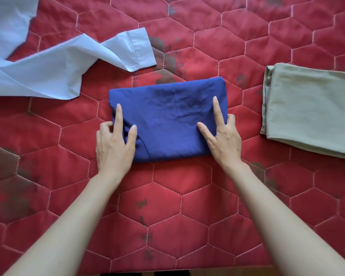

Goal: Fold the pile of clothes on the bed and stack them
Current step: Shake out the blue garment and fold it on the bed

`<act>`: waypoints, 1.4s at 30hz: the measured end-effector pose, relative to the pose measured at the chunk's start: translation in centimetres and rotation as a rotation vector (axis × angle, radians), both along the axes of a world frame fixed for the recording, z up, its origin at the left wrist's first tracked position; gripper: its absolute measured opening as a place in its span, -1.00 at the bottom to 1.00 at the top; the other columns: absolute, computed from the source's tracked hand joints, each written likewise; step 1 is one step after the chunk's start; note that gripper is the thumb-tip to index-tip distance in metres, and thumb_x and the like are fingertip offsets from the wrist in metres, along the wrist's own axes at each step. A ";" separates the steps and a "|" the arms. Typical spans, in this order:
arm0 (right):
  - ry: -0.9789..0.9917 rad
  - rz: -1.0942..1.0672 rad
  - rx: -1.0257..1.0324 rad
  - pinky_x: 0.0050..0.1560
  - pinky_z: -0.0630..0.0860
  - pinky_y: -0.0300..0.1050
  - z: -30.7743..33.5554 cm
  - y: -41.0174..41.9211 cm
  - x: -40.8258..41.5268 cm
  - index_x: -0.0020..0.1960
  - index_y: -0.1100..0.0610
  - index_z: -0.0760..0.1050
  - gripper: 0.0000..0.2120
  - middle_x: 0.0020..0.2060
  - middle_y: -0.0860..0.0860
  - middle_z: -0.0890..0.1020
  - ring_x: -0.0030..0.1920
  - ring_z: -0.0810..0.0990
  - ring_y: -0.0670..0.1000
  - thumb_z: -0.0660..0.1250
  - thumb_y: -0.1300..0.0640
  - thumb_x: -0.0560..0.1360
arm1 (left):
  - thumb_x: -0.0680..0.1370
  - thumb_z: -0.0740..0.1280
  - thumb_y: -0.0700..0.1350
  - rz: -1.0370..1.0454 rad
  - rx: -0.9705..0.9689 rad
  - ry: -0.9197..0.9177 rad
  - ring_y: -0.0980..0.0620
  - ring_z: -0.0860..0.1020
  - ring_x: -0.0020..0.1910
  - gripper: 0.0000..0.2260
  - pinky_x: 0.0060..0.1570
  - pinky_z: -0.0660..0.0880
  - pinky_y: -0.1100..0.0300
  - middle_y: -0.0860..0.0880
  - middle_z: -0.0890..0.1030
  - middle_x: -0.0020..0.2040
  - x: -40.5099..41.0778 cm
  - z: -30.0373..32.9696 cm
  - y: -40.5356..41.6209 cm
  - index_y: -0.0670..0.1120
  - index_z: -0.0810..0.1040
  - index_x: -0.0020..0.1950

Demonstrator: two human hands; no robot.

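A dark blue garment (167,116), folded into a compact rectangle, lies in the middle of the red quilted bed cover (177,206). My left hand (114,146) holds its left edge: index finger and thumb lie on top, the other fingers curl at the edge. My right hand (223,140) holds the right edge the same way. An unfolded light blue shirt (48,70) sprawls at the upper left, its cuffed sleeve reaching towards the blue garment. A folded khaki garment (311,108) lies flat at the right.
The red cover with hexagon stitching fills the whole view. Its near edge runs along the bottom of the frame, with a strip of floor below it. Bare cover shows between the blue garment and the khaki one.
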State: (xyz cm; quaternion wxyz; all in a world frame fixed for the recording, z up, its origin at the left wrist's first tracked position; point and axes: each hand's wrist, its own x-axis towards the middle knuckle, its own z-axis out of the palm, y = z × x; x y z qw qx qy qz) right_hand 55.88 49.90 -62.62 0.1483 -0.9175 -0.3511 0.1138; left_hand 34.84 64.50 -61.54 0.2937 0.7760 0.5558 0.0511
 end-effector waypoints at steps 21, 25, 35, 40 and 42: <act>0.101 -0.135 0.043 -0.17 0.49 0.05 0.2 -11.7 -4.6 0.53 -0.21 -0.02 -0.36 -0.08 0.08 0.43 -0.16 0.55 0.21 0.21 -0.19 0.57 | 0.62 0.18 -0.03 -0.145 0.185 0.094 -0.24 0.52 -0.22 -0.58 -0.43 0.39 0.00 -0.20 0.43 -0.09 -1.3 -0.9 -10.9 -0.01 0.32 0.49; 0.059 -0.187 0.009 -0.24 0.50 0.06 0.4 -17.4 -4.0 0.51 -0.17 -0.07 -0.33 -0.12 0.09 0.40 -0.23 0.54 0.24 0.23 -0.19 0.56 | 0.60 0.12 0.01 -0.158 0.181 0.081 -0.20 0.51 -0.24 -0.57 -0.46 0.39 0.03 -0.17 0.43 -0.11 0.4 -0.9 -16.2 0.00 0.36 0.47; -0.029 -0.293 -0.066 -0.29 0.42 0.01 1.5 -29.7 4.3 0.55 -0.11 0.13 -0.36 -0.12 0.09 0.38 -0.26 0.50 0.21 0.26 -0.20 0.53 | 0.56 0.22 0.04 -0.301 0.179 0.064 -0.17 0.51 -0.27 -0.57 -0.47 0.35 0.12 -0.18 0.48 -0.08 9.5 -1.1 -27.6 0.01 0.43 0.42; -0.063 -0.338 -0.095 -0.18 0.46 0.09 1.9 -33.2 9.1 0.55 -0.11 0.12 -0.35 -0.03 0.16 0.43 -0.13 0.53 0.28 0.24 -0.21 0.53 | 0.53 0.20 0.07 -0.377 0.251 0.024 -0.14 0.54 -0.31 -0.56 -0.49 0.27 0.18 -0.16 0.50 -0.10 14.6 -0.7 -30.3 -0.01 0.47 0.39; -0.063 -0.368 -0.105 -0.15 0.46 0.10 1.8 -34.3 10.4 0.55 -0.12 0.11 -0.35 -0.01 0.16 0.43 -0.12 0.53 0.28 0.23 -0.22 0.53 | 0.53 0.19 0.08 -0.391 0.258 0.008 -0.15 0.55 -0.29 -0.55 -0.47 0.25 0.18 -0.16 0.50 -0.09 16.2 -0.7 -31.1 -0.01 0.46 0.39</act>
